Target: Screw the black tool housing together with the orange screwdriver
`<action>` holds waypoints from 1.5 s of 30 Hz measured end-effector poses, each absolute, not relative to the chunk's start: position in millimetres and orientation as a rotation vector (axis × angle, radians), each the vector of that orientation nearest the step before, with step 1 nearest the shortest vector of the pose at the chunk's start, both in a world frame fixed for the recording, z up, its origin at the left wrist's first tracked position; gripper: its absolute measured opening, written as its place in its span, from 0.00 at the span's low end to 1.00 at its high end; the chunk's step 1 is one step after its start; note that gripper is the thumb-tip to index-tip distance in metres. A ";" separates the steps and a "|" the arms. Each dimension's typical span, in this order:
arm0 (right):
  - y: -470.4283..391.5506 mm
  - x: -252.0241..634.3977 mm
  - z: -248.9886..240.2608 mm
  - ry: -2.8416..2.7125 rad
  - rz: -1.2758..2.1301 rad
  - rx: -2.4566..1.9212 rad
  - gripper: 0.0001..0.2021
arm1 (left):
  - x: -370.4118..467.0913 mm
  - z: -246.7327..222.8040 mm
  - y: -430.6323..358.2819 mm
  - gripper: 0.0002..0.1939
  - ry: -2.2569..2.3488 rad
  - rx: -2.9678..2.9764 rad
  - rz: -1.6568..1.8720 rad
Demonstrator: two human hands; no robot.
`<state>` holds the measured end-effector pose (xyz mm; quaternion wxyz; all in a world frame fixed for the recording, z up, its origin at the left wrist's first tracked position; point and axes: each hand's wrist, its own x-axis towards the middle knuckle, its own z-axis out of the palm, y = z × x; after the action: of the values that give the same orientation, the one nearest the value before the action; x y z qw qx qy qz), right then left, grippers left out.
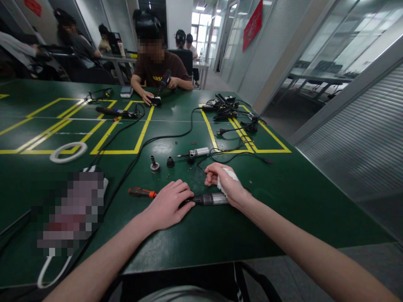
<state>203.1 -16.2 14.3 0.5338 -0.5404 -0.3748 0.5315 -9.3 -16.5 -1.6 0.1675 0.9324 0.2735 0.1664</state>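
Note:
A black and silver cylindrical tool [214,199] lies flat on the green table in front of me, its kind not clear. My left hand [171,203] is closed around the tool's black left end, fingers over the top and thumb on the near side. Crumpled white tissue [229,179] is tucked in my right hand [225,184], whose fingers are curled just above the tool's right end. Beside my left hand lies a screwdriver [141,192] with an orange and dark handle. Beyond my hands sit a silver motor-like part [199,152], a round metal part with a stem [154,165] and a black cap [170,161].
A white tape ring [68,152] and a blurred-out package [72,205] are at left. Black cables [163,137] cross the table toward a tangled heap [225,107] at back right. Opposite, a co-worker [162,67] handles a black tool. Tiny screws [168,176] lie near my hands.

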 end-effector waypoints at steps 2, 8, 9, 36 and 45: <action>-19.4 206.6 18.4 -0.975 1.250 -1.259 0.11 | -9.4 -3.0 -16.5 0.10 0.779 2.650 0.486; -36.1 230.2 28.0 -1.434 1.198 -1.223 0.09 | -8.8 -3.2 -16.8 0.11 0.788 2.637 0.480; -37.4 232.9 27.3 -1.456 1.229 -1.228 0.09 | -8.7 -2.9 -16.8 0.11 0.788 2.635 0.474; -78.4 320.0 9.4 -1.444 0.816 -1.534 0.11 | -2.2 -2.7 -20.8 0.12 0.783 2.648 0.531; -85.0 341.2 0.5 -2.060 0.296 -1.437 0.10 | 10.8 -9.5 -18.5 0.19 0.712 2.780 0.570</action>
<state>341.2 -85.0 0.5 0.3015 -0.5419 -0.7765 0.1117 10.8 -18.5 -9.5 0.1076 0.9446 0.2420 0.1938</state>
